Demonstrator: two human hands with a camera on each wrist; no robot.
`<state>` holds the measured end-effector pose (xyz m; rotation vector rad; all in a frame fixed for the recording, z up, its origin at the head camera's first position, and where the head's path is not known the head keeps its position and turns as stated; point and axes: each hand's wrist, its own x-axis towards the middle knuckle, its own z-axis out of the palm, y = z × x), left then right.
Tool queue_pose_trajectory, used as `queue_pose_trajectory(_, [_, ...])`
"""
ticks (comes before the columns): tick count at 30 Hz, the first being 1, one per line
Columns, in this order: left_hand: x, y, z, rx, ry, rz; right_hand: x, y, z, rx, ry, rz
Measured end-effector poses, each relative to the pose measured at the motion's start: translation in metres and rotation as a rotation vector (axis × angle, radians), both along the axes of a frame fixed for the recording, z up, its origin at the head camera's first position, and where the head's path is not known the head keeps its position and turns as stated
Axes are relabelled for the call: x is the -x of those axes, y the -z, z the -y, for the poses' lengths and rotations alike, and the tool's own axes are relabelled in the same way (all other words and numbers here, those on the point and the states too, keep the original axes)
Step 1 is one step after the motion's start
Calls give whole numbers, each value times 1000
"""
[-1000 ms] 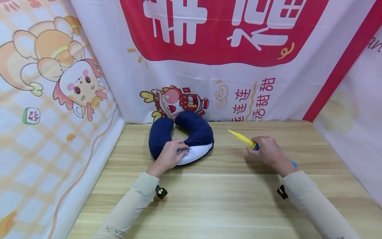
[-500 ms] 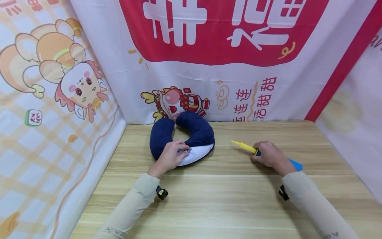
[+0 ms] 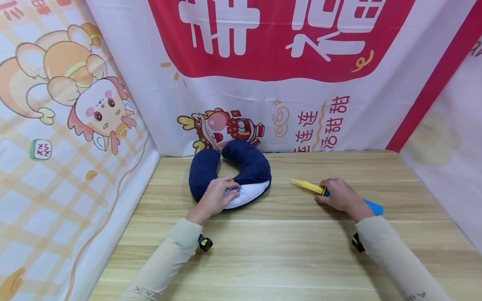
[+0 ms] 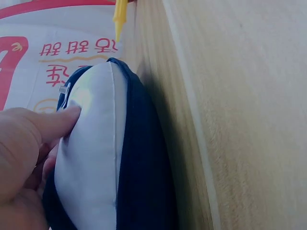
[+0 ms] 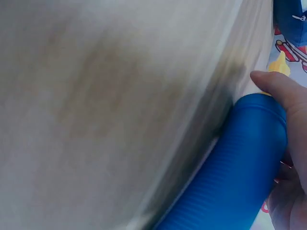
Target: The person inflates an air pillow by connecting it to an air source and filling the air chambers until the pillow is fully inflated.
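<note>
A navy U-shaped neck pillow [image 3: 248,161] lies near the back of the table, its cover unzipped along the front so that a white inner part [image 4: 93,153] bulges out. My left hand [image 3: 216,194] holds it at this opening, thumb on the white surface. Beside the thumb hangs a zipper pull [image 4: 64,90]. Farther right, my right hand [image 3: 340,195] grips a hand pump with a blue ribbed barrel [image 5: 235,163] and yellow nozzle [image 3: 306,184]. The nozzle points left toward the pillow, well apart from it. Most of the right fingers are hidden behind the barrel.
The wood-grain table [image 3: 286,246] reaches back to a printed cloth [image 3: 158,100] hanging behind it. Similar cloths stand along the left [image 3: 75,175] and right [image 3: 452,167] sides. A small black device [image 3: 205,242] sits at the left wrist.
My right hand has tilted and lowered the pump's nozzle, and more of the blue barrel shows behind the wrist. The left hand and the neck pillow have stayed in place.
</note>
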<state>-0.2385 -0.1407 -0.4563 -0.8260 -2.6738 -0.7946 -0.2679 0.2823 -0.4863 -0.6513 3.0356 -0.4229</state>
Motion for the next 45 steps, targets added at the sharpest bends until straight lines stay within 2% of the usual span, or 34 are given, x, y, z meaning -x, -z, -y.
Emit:
queue_pose_trajectory(5, [1, 0, -2, 5, 5, -121, 1, -11, 3, 15, -15, -63])
queue_pose_trajectory(10, [0, -4, -4, -30, 9, -172, -4, -28, 16, 49, -55, -133])
queue_pose_trajectory(14, [-5, -7, -7, -56, 9, -166, -14, -38, 38, 101, -89, -139])
queue_pose_trajectory(19, [-13, -11, -11, -81, -13, -110, -30, -46, 75, 149, -153, -104])
queue_pose_trajectory(23, [-20, -14, -17, -103, -5, -93, -42, -52, 104, 191, -253, -122])
queue_pose_trajectory(29, [-32, -22, -28, -113, 9, -39, -52, -53, 139, 335, -400, -152])
queue_pose_trajectory(33, [-39, -24, -34, -112, 29, -18, -58, -54, 150, 397, -438, -177])
queue_pose_trajectory(38, [-44, -24, -39, -117, 44, -29, -61, -54, 154, 427, -443, -177])
queue_pose_trajectory(41, [-46, -23, -41, -101, 52, -57, -61, -55, 155, 439, -452, -170])
queue_pose_trajectory(45, [-49, -20, -44, -36, 50, -110, -60, -56, 157, 451, -468, -162])
